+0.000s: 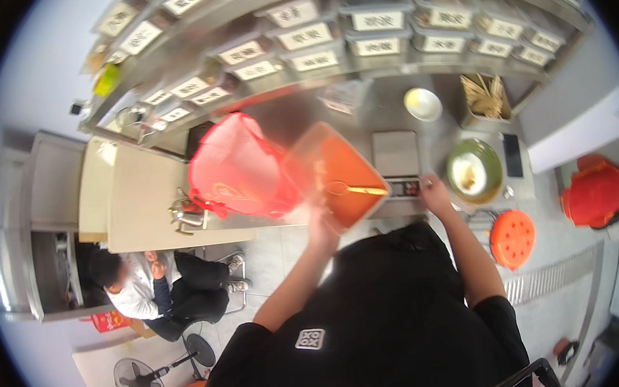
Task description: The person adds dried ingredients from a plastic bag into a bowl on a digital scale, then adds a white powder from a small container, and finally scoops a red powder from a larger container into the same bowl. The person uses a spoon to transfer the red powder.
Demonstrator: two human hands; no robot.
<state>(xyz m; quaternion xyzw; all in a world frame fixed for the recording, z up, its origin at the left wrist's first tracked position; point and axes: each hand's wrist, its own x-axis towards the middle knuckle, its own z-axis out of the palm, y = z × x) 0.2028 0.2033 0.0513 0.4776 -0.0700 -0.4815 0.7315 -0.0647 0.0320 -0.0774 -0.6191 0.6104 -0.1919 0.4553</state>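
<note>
My left hand [321,225] grips the near-left side of a tilted square clear tub [353,146]. Orange-coloured stuff shows in the tub, and a yellowish spoon [360,189] with a ring-like end lies across it. The tub's left side is blurred. To its right stands a kitchen scale [396,154] with a flat square plate and a dark control panel. My right hand [436,196] is at the right end of that panel; its fingers are small and blurred. Left of the tub, close against it, a red bag with a pale inside [238,166] stands open-mouthed.
Right of the scale are a green bowl [475,172] with white contents, a white bowl [422,104], a box of wooden sticks [485,98] and a phone [513,154]. Shelves of labelled tubs [376,22] hang above. A person [157,285] sits at left; an orange stool [512,239] stands right.
</note>
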